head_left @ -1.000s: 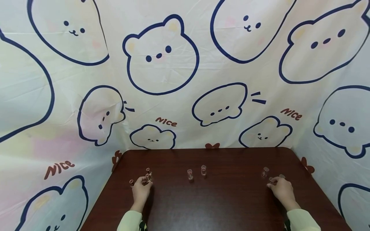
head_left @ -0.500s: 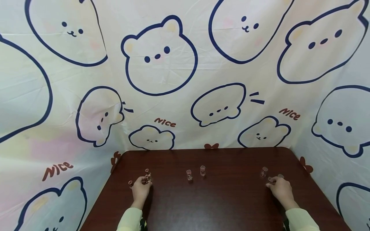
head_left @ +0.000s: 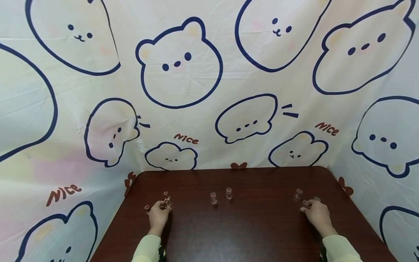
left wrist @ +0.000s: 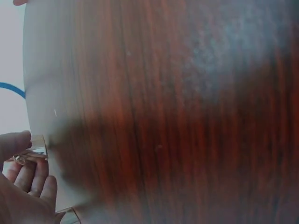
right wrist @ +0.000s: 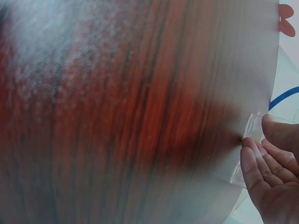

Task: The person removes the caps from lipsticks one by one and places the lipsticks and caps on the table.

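Change: little has moved since a second ago; both your hands stay on the same cups, and the view has only drifted slightly.
Backdrop [head_left: 209,72]: cloth printed with bear outlines and the word "nice", hung behind and to both sides of your work.
Table [head_left: 248,233]: dark red-brown wood grain, rounded far corners; it carries every cup in three groups, left, middle and right.
Left hand [head_left: 158,216]: your fingers curl round a small clear cup [head_left: 167,202] at the front of the left group. The wrist view shows thumb and fingers pinching its rim, apparently a light grip to lift or shift it.
Right hand [head_left: 316,214]: your fingers curl on a clear cup [head_left: 306,203] at the right group. The wrist view shows the fingertips [right wrist: 250,154] against its wall and the thumb above, so you grasp it.
Left group: a second cup [head_left: 165,194] stands just behind the held one, touching or nearly so; a third, the side cup [head_left: 147,208], stands just left of your hand.
Middle pair: two upright cups, well apart from both hands; the left one [head_left: 213,198] seems to show red at its base, the right one [head_left: 228,193] looks clear.
Right group: a far cup [head_left: 298,194] stands behind your hand, and another cup [head_left: 317,199] shows just beyond your knuckles.
Contents: too small to tell whether any cup holds liquid.
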The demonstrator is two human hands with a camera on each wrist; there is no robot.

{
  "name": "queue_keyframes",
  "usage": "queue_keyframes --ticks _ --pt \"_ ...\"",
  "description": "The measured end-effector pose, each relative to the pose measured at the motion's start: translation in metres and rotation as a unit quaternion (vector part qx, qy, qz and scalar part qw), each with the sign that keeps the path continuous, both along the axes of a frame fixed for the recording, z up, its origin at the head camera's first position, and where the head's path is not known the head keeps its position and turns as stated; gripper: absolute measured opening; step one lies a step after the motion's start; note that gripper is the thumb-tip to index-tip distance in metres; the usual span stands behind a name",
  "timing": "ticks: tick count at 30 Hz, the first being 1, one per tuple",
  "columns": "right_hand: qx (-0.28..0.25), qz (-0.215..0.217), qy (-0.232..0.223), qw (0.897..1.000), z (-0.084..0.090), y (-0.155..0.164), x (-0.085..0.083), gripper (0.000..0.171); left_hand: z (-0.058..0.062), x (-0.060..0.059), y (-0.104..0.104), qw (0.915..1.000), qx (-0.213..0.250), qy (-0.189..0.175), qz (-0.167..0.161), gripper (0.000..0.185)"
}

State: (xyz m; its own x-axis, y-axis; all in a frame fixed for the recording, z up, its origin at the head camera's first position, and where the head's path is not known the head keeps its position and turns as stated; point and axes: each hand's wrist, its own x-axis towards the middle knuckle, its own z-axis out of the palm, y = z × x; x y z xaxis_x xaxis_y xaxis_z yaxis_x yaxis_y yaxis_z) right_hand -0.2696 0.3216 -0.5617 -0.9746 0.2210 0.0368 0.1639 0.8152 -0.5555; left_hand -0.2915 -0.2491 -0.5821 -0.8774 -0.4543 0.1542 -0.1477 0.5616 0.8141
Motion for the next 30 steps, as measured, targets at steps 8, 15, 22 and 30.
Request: queue_keyframes --ticks 8,15,22,30 --pt "0.005 0.000 0.000 1.000 0.0012 -0.0008 -0.0021 0.027 -0.0017 -0.0012 -0.0026 0.9999 -0.010 -0.008 0.007 0.022" --pt "0.007 0.004 0.000 1.000 0.0039 -0.0012 -0.0012 0.027 -0.0012 -0.0007 -0.0047 0.9998 -0.013 -0.016 0.007 0.021" --pt "0.006 0.008 -0.004 1.000 0.0052 -0.0010 -0.0009 0.027 -0.0035 -0.0011 -0.0077 0.9997 -0.023 -0.005 -0.006 0.021" --pt "-0.004 0.004 -0.030 1.000 0.0027 0.0018 -0.0049 0.030 -0.0045 0.0007 -0.0079 0.9996 -0.025 -0.004 -0.011 0.022"
